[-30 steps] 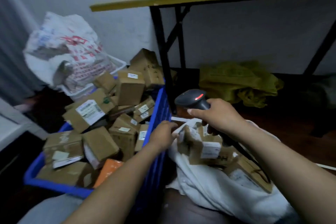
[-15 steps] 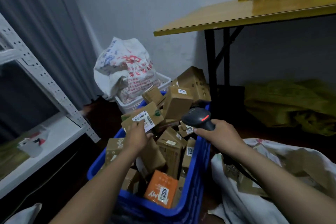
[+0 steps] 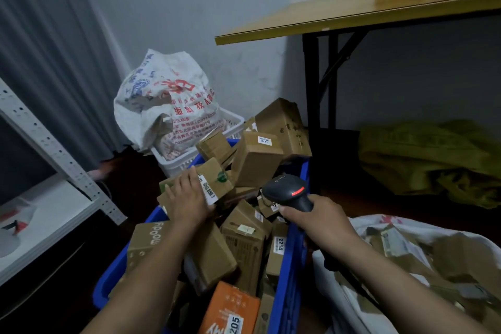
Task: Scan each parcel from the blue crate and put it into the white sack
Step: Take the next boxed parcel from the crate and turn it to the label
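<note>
A blue crate at the centre is heaped with several cardboard parcels. My left hand lies on top of a brown parcel with a white barcode label, its fingers curling over the parcel's far edge. My right hand grips a black barcode scanner with a red light, held over the crate's right rim and pointing toward that parcel. The white sack lies open at the lower right with several parcels inside it.
A printed white bag sits in a white basket behind the crate. A yellow table with black legs and boxes on top stands at the right; green cloth lies under it. A grey metal shelf is at the left.
My left hand left the sack, reached into the crate and settled on the labelled parcel. My right hand carried the scanner from over the sack to the crate's right rim. The view turned left.
</note>
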